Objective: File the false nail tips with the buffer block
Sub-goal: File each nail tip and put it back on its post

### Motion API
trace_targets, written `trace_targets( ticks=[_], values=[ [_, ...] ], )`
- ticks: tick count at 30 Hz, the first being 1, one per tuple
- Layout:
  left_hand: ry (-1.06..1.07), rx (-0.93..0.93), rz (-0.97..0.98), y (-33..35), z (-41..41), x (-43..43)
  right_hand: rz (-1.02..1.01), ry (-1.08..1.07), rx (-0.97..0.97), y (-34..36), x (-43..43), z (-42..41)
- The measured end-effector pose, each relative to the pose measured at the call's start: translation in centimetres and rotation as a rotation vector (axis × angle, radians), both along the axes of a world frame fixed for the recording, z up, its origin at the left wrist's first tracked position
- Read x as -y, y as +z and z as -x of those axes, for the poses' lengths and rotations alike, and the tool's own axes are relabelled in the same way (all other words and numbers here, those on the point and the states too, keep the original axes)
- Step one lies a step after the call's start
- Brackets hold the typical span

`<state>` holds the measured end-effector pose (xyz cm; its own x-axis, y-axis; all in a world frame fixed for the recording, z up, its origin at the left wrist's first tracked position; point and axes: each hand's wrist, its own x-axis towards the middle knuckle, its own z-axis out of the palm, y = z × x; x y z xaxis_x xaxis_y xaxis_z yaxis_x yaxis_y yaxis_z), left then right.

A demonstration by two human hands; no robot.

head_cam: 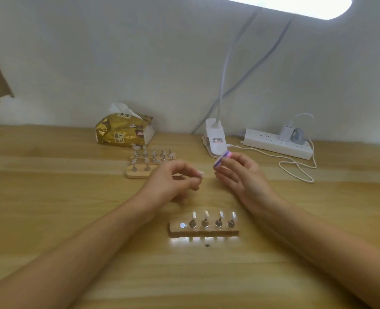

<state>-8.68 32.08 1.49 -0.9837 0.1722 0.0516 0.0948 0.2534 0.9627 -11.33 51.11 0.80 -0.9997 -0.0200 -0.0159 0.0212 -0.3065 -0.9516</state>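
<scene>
Closest to you on the counter (50,186) sits a small wooden stand (203,232). Four false nail tips (207,214) stand up on it on little metal pegs. The spot at its left end is bare.

Just past the stand are your hands. Your left hand (171,181) has its fingers curled in, and it pinches one false nail tip (199,174) at the fingertips. It is blurry there, so I cannot tell if a peg is under the tip. Your right hand (240,175) holds the buffer block (222,159), the purple, pink and white one, between thumb and fingers. The block is near the tip but not touching it yet.

The tip is tiny, thin and surely very light. It looks like smooth plastic, so it may slip or ping away, and it may bend or crack if you squeeze hard. Hold it by its sides or its base, and let the free end stick out for filing. The block looks light and a bit squashy, with rough faces. Grip it by the middle of its edges and rub gently.

Farther back, a second wooden stand (137,172) holds more tips. Behind it, by the wall, are a gold tissue pack (123,130), a white clip lamp (214,139) and a white power strip (278,143).
</scene>
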Motion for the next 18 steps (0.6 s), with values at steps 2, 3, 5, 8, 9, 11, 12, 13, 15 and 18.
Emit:
trace_targets(
  ticks=[2, 3, 5, 8, 9, 11, 12, 13, 15, 18],
  values=[
    [0.003, -0.025, -0.057, -0.5, 0.6, -1.1, -0.067, -0.023, -0.047, -0.1, -0.2, 0.9],
    [-0.001, -0.051, -0.065, -0.7, 0.7, -1.4, -0.094, -0.025, -0.071, -0.4, -0.3, 1.2],
    [0.001, -0.097, -0.079, -1.3, 0.9, -1.5, -0.171, -0.016, -0.141, -0.8, -0.6, 1.5],
    [0.037, -0.105, -0.151, -1.7, 1.0, -1.3, -0.242, -0.002, -0.238, -1.2, -0.7, 1.4],
    [0.04, -0.092, -0.183, -1.7, 1.1, -1.3, -0.246, 0.004, -0.26, -1.2, -0.7, 1.3],
    [0.039, -0.074, -0.217, -1.6, 1.2, -1.4, -0.27, 0.028, -0.315, -1.1, -0.8, 1.0],
    [0.038, -0.075, -0.22, -1.7, 1.3, -1.4, -0.3, 0.044, -0.348, -1.0, -0.8, 0.8],
    [0.036, -0.083, -0.213, -1.7, 1.3, -1.5, -0.338, 0.058, -0.382, -0.9, -0.9, 0.7],
    [0.035, -0.102, -0.182, -1.8, 1.3, -1.5, -0.405, 0.072, -0.448, -0.8, -0.8, 0.4],
    [0.041, -0.14, -0.093, -1.9, 1.6, -1.6, -0.452, 0.079, -0.576, -0.7, -0.9, 0.1]
  ],
)
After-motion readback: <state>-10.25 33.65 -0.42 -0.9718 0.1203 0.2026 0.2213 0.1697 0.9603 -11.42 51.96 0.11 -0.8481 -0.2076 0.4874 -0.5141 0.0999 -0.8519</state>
